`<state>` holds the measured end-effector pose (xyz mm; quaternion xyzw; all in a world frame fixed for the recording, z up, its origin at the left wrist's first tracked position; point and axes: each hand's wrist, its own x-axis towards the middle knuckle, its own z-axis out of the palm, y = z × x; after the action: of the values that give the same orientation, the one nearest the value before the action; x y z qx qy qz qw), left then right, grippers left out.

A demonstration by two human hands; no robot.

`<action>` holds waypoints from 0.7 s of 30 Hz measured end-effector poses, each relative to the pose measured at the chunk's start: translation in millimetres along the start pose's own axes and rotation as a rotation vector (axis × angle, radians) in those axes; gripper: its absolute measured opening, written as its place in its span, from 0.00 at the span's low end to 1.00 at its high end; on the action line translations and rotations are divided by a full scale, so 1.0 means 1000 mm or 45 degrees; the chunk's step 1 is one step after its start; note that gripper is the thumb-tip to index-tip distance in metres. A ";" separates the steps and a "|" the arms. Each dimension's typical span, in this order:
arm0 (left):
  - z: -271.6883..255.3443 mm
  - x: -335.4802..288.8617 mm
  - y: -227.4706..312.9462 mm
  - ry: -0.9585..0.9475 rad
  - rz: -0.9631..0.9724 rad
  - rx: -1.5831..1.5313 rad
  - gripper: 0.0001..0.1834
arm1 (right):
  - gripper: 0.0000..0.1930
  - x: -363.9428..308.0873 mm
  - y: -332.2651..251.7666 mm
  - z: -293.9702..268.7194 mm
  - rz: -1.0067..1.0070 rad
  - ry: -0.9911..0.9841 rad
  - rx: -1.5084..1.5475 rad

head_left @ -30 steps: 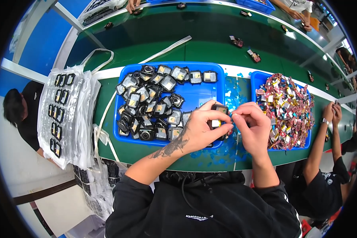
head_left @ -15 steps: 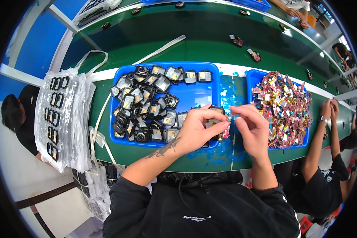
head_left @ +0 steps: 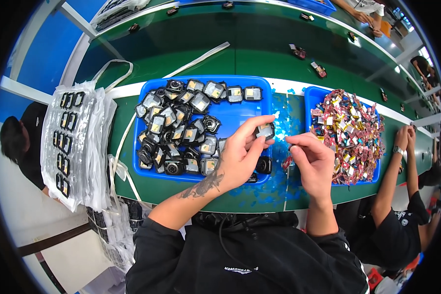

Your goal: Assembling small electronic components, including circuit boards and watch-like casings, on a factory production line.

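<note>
My left hand [head_left: 242, 147] pinches a black smartwatch housing [head_left: 265, 131] with a grey inside, above the right edge of a blue tray [head_left: 240, 117]. That tray holds a heap of similar watch housings [head_left: 179, 122], many showing grey and yellow insides. Just to the right, my right hand [head_left: 312, 161] is closed, thumb against forefinger, on a small red circuit board [head_left: 287, 162] that hangs below the fingertips. The two hands are slightly apart. Another dark housing [head_left: 263, 165] lies at the tray's right edge, beneath my left hand.
A second blue tray [head_left: 308, 110], heaped with red boards and silver-yellow pieces [head_left: 350, 137], stands at right. Blue film scraps [head_left: 279, 188] litter the green table between trays. Stacked clear plastic trays [head_left: 78, 142] are at left. Boards lie on the belt [head_left: 259, 59] beyond. Co-workers sit on both sides.
My hands have drawn apart; the left turned upward with the watch housing, and the red board now hangs under my right fingers. Pieces on the belt beyond have shifted right.
</note>
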<state>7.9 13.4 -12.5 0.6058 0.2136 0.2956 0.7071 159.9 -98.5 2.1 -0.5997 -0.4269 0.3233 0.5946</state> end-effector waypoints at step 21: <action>0.003 -0.003 -0.007 -0.151 -0.189 -0.343 0.23 | 0.10 -0.002 -0.008 0.016 -0.169 0.043 -0.396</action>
<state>8.6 8.5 -19.0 0.5042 0.1742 0.2322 0.8133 144.1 -93.6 8.1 -0.6603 -0.5003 0.2034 0.5218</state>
